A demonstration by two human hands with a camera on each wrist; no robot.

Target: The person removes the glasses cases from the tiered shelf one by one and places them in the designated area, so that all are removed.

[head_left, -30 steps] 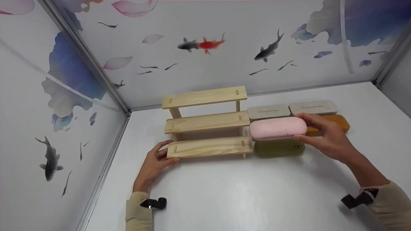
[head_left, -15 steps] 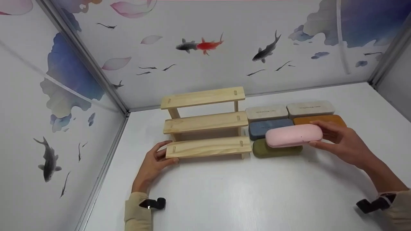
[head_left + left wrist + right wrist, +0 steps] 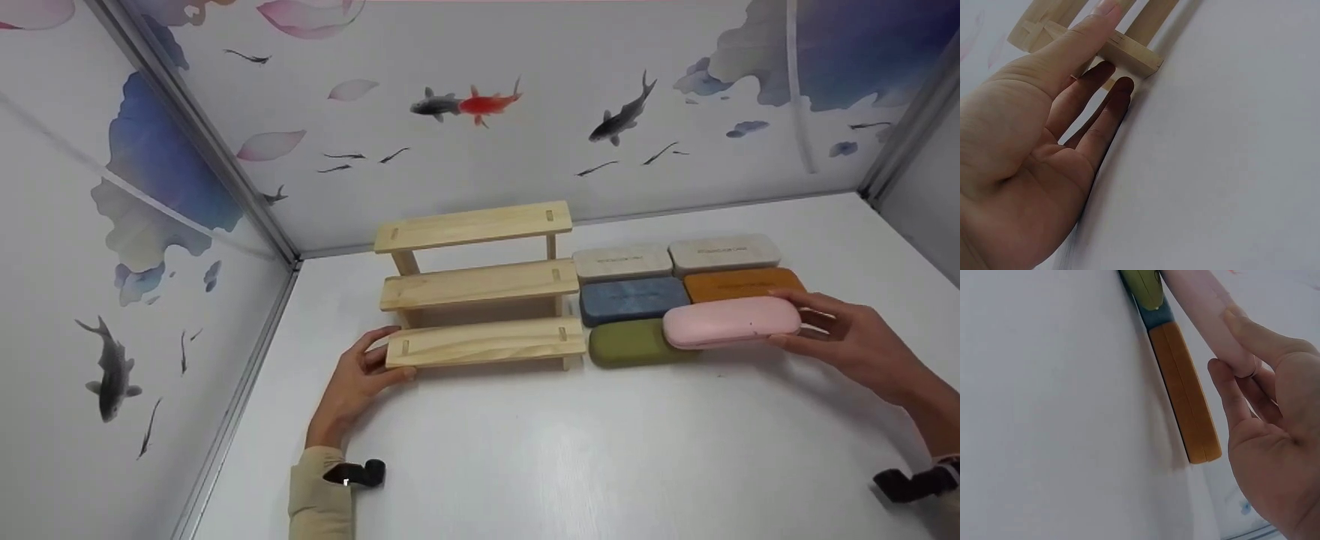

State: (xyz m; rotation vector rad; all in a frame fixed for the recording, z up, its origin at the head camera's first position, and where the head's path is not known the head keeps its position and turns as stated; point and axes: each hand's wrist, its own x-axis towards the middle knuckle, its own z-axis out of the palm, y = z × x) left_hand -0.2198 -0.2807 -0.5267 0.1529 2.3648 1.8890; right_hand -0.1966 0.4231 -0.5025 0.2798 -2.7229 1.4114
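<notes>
My right hand point(image 3: 862, 341) pinches the right end of a pink glasses case point(image 3: 731, 322), thumb at the near side and fingers at the far side. In the right wrist view the pink case point(image 3: 1207, 315) is held up off the table. It covers the right part of a green glasses case point(image 3: 634, 345) and the front of an orange case point(image 3: 739, 283). At the left, my left hand point(image 3: 364, 386) grips the left end of the lowest board of a three-step wooden rack point(image 3: 484, 345). In the left wrist view, thumb and fingers lie either side of the wood point(image 3: 1134, 56).
A blue case point(image 3: 634, 300) lies behind the green one. Two pale cases, one on the left point(image 3: 622, 262) and one on the right point(image 3: 724, 253), lie at the back. All rest on a white table point(image 3: 525, 457) with printed wall panels point(image 3: 360, 45) behind and at the left.
My right hand has carried the pink case rightward and slightly toward the front, away from the rack, uncovering the blue case. My left hand stays on the rack.
</notes>
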